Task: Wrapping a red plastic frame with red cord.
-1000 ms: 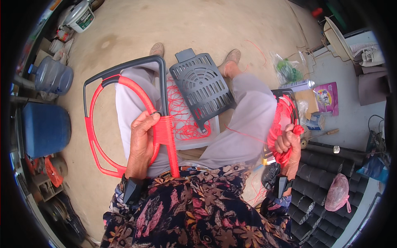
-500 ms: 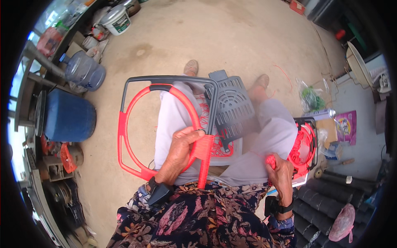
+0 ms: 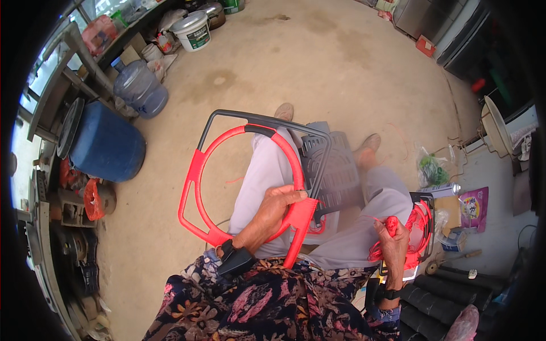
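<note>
My left hand (image 3: 272, 211) is closed round the right side of a frame (image 3: 197, 159), a red wrapped ring joined to a dark grey bent tube. Tight red winding covers the joint beside my thumb. In my closed right hand (image 3: 393, 243) is a small bundle of red cord (image 3: 391, 225), held over my right thigh. A thin strand leaves it toward the left; where it ends I cannot make out. Between my knees stands a grey slotted plastic panel (image 3: 335, 165), partly behind the frame. Another frame with loose red cord (image 3: 421, 224) lies just beyond my right hand.
Along the left are a blue drum (image 3: 108, 142), a clear water jug (image 3: 141, 90) and a white bucket (image 3: 191, 31). To the right lie a spray can (image 3: 446, 190), a purple packet (image 3: 474, 209) and a bag with green contents (image 3: 433, 169). Black rolls (image 3: 449, 295) fill the lower right.
The whole view has shifted, so the surroundings sit differently. My left hand still grips the frame. My right hand has turned, with its cord bundle now pointing upward.
</note>
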A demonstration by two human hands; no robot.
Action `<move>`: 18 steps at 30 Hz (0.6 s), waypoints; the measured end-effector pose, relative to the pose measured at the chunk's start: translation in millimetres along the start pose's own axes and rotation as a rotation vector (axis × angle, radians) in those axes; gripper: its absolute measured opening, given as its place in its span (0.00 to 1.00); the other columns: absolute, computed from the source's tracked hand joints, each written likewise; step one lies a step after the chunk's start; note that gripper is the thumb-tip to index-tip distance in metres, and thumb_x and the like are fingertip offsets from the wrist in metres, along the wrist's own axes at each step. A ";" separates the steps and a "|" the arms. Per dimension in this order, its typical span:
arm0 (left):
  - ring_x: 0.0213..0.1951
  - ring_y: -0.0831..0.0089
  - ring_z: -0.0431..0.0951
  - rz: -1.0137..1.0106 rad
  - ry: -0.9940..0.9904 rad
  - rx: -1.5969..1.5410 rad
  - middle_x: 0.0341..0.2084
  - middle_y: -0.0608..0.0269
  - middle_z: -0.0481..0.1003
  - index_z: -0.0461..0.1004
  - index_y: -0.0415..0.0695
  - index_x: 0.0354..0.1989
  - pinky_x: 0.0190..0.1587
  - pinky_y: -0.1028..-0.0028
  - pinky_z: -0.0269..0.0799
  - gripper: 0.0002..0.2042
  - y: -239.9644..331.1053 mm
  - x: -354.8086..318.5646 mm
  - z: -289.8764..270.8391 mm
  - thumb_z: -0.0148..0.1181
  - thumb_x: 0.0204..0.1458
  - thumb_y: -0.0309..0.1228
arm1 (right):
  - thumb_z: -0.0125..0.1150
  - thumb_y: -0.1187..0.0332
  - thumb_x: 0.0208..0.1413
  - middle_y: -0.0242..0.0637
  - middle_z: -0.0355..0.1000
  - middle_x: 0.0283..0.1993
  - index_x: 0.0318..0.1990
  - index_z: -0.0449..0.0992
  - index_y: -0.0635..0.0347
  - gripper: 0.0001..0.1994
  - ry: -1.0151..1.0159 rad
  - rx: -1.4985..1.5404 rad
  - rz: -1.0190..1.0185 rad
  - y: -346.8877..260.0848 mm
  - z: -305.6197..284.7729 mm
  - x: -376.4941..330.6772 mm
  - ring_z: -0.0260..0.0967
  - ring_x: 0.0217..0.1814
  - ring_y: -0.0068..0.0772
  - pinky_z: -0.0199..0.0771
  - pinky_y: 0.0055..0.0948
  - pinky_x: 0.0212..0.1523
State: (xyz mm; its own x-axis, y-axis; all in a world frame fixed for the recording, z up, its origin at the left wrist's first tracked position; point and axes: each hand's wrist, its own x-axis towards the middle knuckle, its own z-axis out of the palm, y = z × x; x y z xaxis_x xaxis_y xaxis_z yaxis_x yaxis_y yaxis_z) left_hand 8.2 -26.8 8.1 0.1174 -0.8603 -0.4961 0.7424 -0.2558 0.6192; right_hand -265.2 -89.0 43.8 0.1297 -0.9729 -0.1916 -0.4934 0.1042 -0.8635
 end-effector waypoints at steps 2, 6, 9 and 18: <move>0.25 0.75 0.76 -0.001 -0.014 -0.015 0.25 0.59 0.75 0.73 0.34 0.33 0.28 0.77 0.74 0.05 -0.6 2.0 0.0 0.55 0.53 0.23 | 0.63 0.72 0.51 0.20 0.61 0.21 0.29 0.75 0.63 0.05 0.058 0.025 -0.037 -9.7 8.2 4.6 0.53 0.23 0.14 0.56 0.18 0.25; 0.24 0.74 0.76 0.041 -0.024 -0.012 0.24 0.59 0.75 0.73 0.33 0.34 0.27 0.76 0.74 0.05 -9.6 8.7 -7.2 0.55 0.53 0.23 | 0.64 0.72 0.51 0.20 0.61 0.21 0.31 0.76 0.63 0.04 0.045 0.149 -0.042 -28.0 22.1 10.4 0.52 0.23 0.12 0.54 0.16 0.24; 0.23 0.74 0.76 0.060 -0.026 0.005 0.24 0.58 0.75 0.73 0.33 0.34 0.26 0.76 0.74 0.05 -11.2 7.9 -7.0 0.55 0.53 0.23 | 0.64 0.72 0.52 0.19 0.60 0.21 0.31 0.76 0.63 0.04 0.020 0.213 -0.061 -32.1 29.0 8.3 0.51 0.23 0.11 0.53 0.16 0.23; 0.24 0.74 0.76 0.019 -0.063 -0.003 0.25 0.59 0.75 0.73 0.34 0.33 0.28 0.75 0.75 0.05 -8.6 -0.3 -0.1 0.55 0.52 0.23 | 0.64 0.74 0.51 0.19 0.62 0.22 0.33 0.76 0.63 0.04 0.044 0.264 -0.008 -11.3 27.1 -2.2 0.52 0.23 0.11 0.53 0.15 0.24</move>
State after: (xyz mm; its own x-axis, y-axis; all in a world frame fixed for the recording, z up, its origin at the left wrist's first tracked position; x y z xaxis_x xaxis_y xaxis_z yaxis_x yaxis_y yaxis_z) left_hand 1.8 -24.3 2.8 0.0895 -0.8911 -0.4449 0.7423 -0.2381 0.6264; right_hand -236.6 -82.5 41.3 0.0928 -0.9813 -0.1685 -0.2501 0.1408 -0.9579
